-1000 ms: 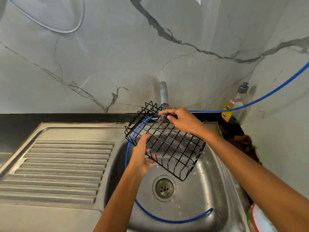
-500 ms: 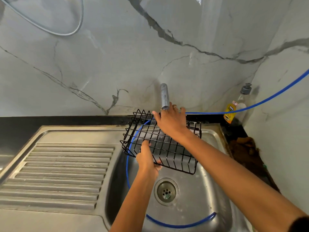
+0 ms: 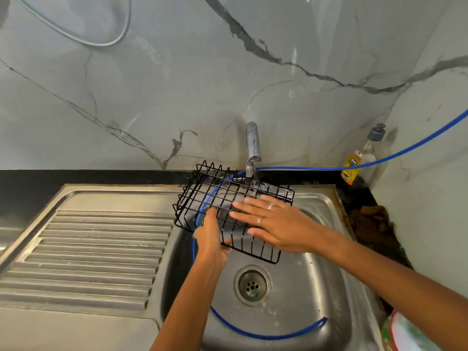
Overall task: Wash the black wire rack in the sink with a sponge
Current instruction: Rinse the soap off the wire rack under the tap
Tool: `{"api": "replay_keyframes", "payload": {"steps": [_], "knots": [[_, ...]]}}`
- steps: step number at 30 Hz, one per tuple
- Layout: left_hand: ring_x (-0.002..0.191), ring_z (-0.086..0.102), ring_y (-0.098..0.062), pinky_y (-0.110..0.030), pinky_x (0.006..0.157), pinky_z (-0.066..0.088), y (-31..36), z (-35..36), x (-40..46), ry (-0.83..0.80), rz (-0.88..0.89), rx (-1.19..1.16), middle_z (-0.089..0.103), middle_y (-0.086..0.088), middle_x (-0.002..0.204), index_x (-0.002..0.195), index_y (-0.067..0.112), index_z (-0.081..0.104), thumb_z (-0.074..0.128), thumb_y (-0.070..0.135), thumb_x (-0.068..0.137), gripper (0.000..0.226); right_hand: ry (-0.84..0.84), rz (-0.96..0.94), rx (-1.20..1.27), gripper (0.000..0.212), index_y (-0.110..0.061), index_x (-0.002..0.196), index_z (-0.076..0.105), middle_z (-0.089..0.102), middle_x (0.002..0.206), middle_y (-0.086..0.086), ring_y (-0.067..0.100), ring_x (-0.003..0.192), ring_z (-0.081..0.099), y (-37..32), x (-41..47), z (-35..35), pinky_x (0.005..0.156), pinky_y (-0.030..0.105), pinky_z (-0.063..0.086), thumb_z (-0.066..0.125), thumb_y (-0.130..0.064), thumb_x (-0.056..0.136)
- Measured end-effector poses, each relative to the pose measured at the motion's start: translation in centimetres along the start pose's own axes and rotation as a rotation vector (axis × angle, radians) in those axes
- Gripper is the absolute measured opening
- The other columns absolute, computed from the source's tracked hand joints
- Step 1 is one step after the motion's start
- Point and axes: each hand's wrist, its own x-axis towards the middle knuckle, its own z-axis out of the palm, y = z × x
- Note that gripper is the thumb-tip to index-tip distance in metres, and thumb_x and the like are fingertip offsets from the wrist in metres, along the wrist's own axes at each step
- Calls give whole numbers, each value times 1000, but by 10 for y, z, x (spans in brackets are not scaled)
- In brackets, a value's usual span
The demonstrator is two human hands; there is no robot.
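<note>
Nearest you, in the steel sink [image 3: 316,295], a blue hose [image 3: 266,334] curves around the drain [image 3: 252,285]. Just above the drain you hold the black wire rack [image 3: 228,196] over the basin, tilted, its far edge under the tap [image 3: 253,143], where a thin stream of water lands. Your left hand [image 3: 211,239] grips the rack's near-left edge, its fingers curled around the wires from beneath. Your right hand [image 3: 276,221] lies flat on top of the rack, fingers [image 3: 249,206] straight and spread, grasping nothing. To the left lies the ribbed draining board [image 3: 88,254]. Beyond, a dish soap bottle [image 3: 354,163] stands in the right corner against the marble wall [image 3: 177,84].
</note>
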Motion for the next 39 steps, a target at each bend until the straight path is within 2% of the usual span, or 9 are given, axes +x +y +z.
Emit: {"api": "replay_keyframes", "payload": {"steps": [8, 11, 14, 16, 21, 26, 29, 34, 39], "knots": [[87, 58, -30, -36, 57, 51, 5, 1, -4, 1, 23, 2, 53, -19, 127, 116, 16, 58, 59, 49, 61, 65, 75, 160, 39, 44, -62, 139, -3, -13, 154, -22, -2, 141, -10, 21, 5, -6, 115, 46, -14, 6, -57, 96], [82, 53, -28, -32, 54, 47, 9, 0, -8, -7, 47, 44, 53, -15, 118, 128, 12, 50, 59, 47, 76, 63, 95, 280, 98, 49, -55, 142, -7, -13, 155, -16, 8, 145, -10, 23, 29, -10, 117, 49, -4, 10, -58, 96], [69, 48, -19, -30, 53, 41, 7, 6, -17, -44, 77, 164, 46, -8, 102, 127, 8, 52, 56, 40, 87, 50, 182, 357, 95, 49, -52, 145, 3, 15, 159, 4, 26, 144, 22, 24, 64, -18, 115, 50, 20, 13, -58, 97], [68, 47, -17, -28, 52, 38, 3, 13, -27, -96, 62, 241, 45, -7, 100, 122, 9, 53, 57, 35, 87, 44, 240, 412, 110, 49, -46, 147, 18, 42, 146, 14, 33, 126, 49, 25, 83, -27, 101, 46, 41, 19, -55, 98], [84, 52, -26, -28, 55, 45, -6, 22, -40, -172, -18, 296, 47, -11, 117, 115, 14, 50, 58, 37, 85, 39, 217, 615, 218, 52, -16, 119, 56, 66, 97, 14, 30, 93, 65, 36, 105, -39, 79, 35, 48, 24, -53, 99], [88, 52, -27, -40, 77, 52, 1, 20, -35, -146, -83, 245, 49, -12, 108, 123, 14, 43, 61, 45, 85, 52, 194, 316, 43, 65, -7, 122, 56, 62, 115, 17, 34, 103, 58, 26, 97, -36, 92, 43, 44, 4, -37, 97], [90, 52, -28, -43, 82, 51, 5, 10, -26, -126, -91, 222, 51, -13, 107, 122, 14, 47, 62, 44, 85, 50, 69, 300, 103, 58, -18, 150, 25, 18, 158, 5, 23, 146, 13, 17, 77, -22, 118, 42, 8, 18, -49, 100], [103, 53, -24, -32, 64, 47, 3, -3, -16, -109, -16, 269, 49, -13, 132, 141, 12, 39, 66, 40, 82, 71, 24, 295, 154, 66, -24, 149, -13, -21, 156, -3, 8, 141, -22, -6, 17, 4, 111, 24, -18, 15, -54, 98], [131, 45, -30, -47, 100, 46, 4, -10, -7, -85, 41, 244, 42, -12, 148, 148, 28, 28, 71, 48, 62, 98, 30, 192, 125, 61, -24, 148, -15, -27, 153, -7, 2, 138, -29, -32, -32, 15, 113, 22, -19, 9, -50, 98]]}}
